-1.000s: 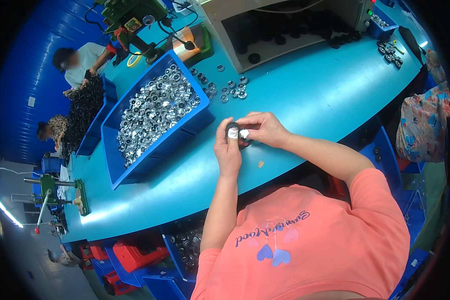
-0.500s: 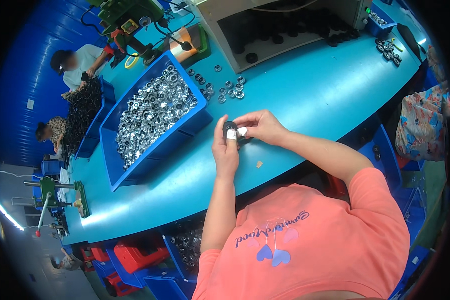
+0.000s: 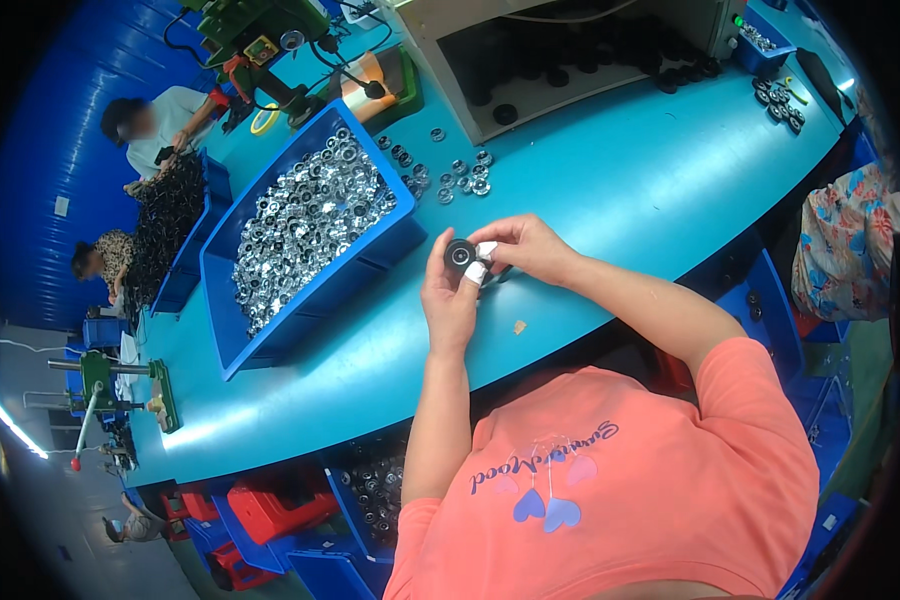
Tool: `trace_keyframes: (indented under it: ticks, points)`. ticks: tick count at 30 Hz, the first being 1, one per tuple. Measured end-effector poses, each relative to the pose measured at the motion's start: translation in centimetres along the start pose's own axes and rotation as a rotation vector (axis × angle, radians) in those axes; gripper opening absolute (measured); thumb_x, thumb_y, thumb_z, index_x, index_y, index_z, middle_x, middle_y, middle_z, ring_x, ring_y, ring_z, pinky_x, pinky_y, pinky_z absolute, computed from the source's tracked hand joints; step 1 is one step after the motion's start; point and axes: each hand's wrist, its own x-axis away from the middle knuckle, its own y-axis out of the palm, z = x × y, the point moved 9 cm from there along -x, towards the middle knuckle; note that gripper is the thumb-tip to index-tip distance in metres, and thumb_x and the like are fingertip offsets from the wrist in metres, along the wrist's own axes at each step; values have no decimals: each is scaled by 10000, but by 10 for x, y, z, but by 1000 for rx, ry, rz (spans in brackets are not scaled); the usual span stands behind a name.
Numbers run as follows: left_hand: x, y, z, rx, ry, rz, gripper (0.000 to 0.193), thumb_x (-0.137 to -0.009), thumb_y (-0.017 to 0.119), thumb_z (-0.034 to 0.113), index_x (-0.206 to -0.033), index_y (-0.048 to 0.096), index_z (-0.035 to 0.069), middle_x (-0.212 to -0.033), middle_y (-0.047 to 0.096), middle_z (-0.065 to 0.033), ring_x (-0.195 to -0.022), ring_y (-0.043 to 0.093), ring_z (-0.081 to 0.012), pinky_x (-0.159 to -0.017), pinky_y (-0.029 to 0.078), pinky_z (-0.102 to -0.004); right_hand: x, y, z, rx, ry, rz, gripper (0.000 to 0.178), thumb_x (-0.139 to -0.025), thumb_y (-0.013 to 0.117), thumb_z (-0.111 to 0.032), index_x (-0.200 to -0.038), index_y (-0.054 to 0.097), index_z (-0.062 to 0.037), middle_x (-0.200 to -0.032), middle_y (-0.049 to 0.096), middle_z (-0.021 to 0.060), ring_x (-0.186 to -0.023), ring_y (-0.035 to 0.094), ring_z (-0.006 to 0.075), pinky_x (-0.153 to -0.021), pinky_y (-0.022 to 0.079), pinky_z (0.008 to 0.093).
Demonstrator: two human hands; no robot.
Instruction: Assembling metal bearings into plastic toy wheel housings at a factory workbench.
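A small black wheel-like part [image 3: 460, 256] with a pale ring at its centre faces up between my hands. My left hand [image 3: 450, 300] grips it, fingers behind and thumb at its lower right. My right hand [image 3: 528, 248] has thumb and forefinger pinched against the part's right edge; whether a smaller piece is between them is hidden. White wrapping covers a fingertip on each hand. Left of my hands stands a blue bin [image 3: 315, 300] heaped with shiny metal-and-black round pieces [image 3: 305, 225]. Several loose round pieces [image 3: 460, 180] lie beyond my hands on the turquoise table [image 3: 610, 210].
A grey open-fronted box [image 3: 450, 100] with black round parts stands at the back. A green press machine [image 3: 255, 50] is behind the bin. Black wheels [image 3: 778, 105] lie far right. Another person [image 3: 165, 130] works at the far left; red stools [image 3: 280, 510] stand below the table.
The black part has turned so its ringed face shows more fully. My left thumb has shifted down and right off that face, and my right fingers have moved slightly up.
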Motion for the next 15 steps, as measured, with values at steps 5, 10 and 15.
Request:
trace_keyframes:
  ticks: [5,10,15]
  points:
    - [1,11,2,7,25,-51,591,-918,724,12,-1474,524,35,-1215,688,-66,-1051,682,-137,-844,555,-266,2,2,-1,-15,-10,4,315,-975,667,-105,-1278,679,-20,-1095,727,65,-927,679,106,-764,574,267]
    - [2,19,4,46,59,-111,539,-912,698,-47,-1429,558,10,-1171,702,-77,-1047,696,-156,-925,565,-291,-3,1,4,-95,-16,-116,327,-996,666,-125,-1304,608,-32,-997,669,18,-887,631,89,-757,529,257]
    - [3,12,-5,13,101,-113,540,-906,715,-46,-1420,561,6,-1205,691,-81,-1073,684,-159,-931,562,-294,-2,6,0,-125,8,-171,318,-1007,643,-114,-1308,586,-28,-983,647,18,-862,605,89,-748,514,259]
